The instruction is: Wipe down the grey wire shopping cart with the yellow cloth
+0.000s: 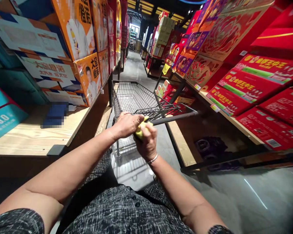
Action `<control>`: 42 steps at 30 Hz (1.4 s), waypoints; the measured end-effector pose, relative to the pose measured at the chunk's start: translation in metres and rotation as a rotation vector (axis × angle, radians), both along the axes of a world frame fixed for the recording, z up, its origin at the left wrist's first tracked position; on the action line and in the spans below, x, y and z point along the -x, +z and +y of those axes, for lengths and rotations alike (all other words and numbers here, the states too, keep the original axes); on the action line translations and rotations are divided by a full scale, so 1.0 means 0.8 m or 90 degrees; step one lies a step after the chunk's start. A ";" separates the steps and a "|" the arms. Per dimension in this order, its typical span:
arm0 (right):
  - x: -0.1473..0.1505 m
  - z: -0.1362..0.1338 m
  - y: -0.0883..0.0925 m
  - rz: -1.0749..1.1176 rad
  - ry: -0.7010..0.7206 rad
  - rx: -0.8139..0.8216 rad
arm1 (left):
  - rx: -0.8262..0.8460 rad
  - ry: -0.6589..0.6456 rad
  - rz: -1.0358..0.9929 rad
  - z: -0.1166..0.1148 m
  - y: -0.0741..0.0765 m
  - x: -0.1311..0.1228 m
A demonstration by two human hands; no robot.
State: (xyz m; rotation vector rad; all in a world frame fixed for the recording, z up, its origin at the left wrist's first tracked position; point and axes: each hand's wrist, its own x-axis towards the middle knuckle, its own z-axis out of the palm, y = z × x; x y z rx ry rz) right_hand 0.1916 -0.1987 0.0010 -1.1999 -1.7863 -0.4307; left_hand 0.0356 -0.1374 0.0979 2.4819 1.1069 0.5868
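Note:
A small crumpled yellow cloth (139,132) is bunched between my hands, partly blurred and mostly covered by fingers. My right hand (147,140) is closed around it, with a pale band at the wrist. Pressed against its upper left side is my left hand (129,125), fingers curled and thumb reaching onto the yellow. Just beyond both hands stands a black wire shopping cart (130,94). Its dark handle bar (178,117) runs to the right from behind my hands; whether my left fingers also touch the bar is hidden.
On the left, orange drink cartons (89,79) are stacked on a wooden shelf (26,141), beside a dark blue blurred-out item (55,114). Red boxes (244,86) fill the right shelf, with purple packs (210,146) below. A tiled aisle (134,63) stretches ahead.

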 end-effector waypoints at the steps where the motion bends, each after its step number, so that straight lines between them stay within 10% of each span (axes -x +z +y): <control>1: 0.009 0.000 0.005 -0.035 0.026 0.006 | 0.017 0.011 -0.023 -0.001 0.005 0.001; 7: -0.054 0.030 0.061 -0.168 0.001 0.103 | -0.014 0.092 0.007 -0.035 0.022 -0.015; 19: -0.294 0.152 0.165 -0.276 -0.443 0.622 | -0.315 0.146 0.183 -0.015 -0.038 -0.041; 31: -0.273 0.169 0.173 -0.377 -0.408 0.686 | -0.279 0.193 0.191 0.029 -0.040 -0.020; 42: -0.193 0.103 0.174 -0.371 -0.398 0.601 | -0.198 0.290 0.177 0.117 -0.040 0.022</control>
